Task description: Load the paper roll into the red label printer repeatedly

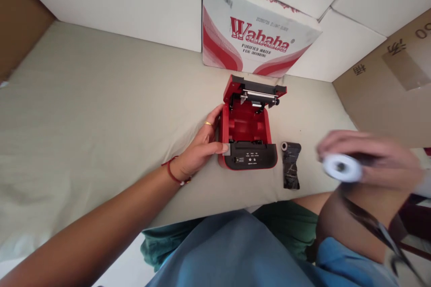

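A small red and black printer [249, 130] sits on the pale cloth with its lid swung open toward the back, and its red paper bay is bare. My left hand [202, 145] rests against the printer's left side, thumb on its front corner, fingers curved round the edge. My right hand [370, 157] is blurred by motion at the right and grips a white paper roll [341, 167], with a dark strip trailing down from it. A black wrapper with a small core [291, 165] lies on the cloth just right of the printer.
A white and red "Wahaha" water carton [256, 36] stands behind the printer against white panels. Brown cardboard [387, 89] leans at the right. The pale cloth surface [84, 112] stretches left. My blue-clad lap [235, 251] is at the near edge.
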Action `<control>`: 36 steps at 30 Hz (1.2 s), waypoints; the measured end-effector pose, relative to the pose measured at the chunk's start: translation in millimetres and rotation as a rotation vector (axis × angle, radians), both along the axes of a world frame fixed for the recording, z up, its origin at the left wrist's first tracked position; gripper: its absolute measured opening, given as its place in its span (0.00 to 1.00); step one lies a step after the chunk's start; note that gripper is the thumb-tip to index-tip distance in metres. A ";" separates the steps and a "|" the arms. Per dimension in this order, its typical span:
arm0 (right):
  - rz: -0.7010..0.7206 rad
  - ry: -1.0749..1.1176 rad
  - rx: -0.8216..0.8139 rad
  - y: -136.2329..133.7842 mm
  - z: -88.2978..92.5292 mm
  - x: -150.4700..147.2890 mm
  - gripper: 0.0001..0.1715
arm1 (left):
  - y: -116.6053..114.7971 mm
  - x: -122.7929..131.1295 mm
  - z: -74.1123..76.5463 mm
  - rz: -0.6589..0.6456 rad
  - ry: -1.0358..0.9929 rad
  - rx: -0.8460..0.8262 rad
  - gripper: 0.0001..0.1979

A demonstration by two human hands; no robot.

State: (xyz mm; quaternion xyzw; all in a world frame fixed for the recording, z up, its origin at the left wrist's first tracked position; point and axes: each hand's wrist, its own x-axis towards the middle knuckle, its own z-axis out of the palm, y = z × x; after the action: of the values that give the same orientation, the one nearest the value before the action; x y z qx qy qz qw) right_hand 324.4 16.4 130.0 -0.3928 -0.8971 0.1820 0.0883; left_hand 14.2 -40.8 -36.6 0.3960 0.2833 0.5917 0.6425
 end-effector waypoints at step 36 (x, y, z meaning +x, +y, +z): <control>0.230 0.067 0.221 -59.7 -48.4 -59.1 0.28 | -2.1 -3.2 -7.9 0.051 0.147 0.115 0.54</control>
State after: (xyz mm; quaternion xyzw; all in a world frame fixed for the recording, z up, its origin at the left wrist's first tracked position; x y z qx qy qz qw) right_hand 265.3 -43.3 81.5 -0.2690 -0.9473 0.1042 0.1395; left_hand 10.9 -42.9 -44.5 0.4670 0.3052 0.5925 0.5810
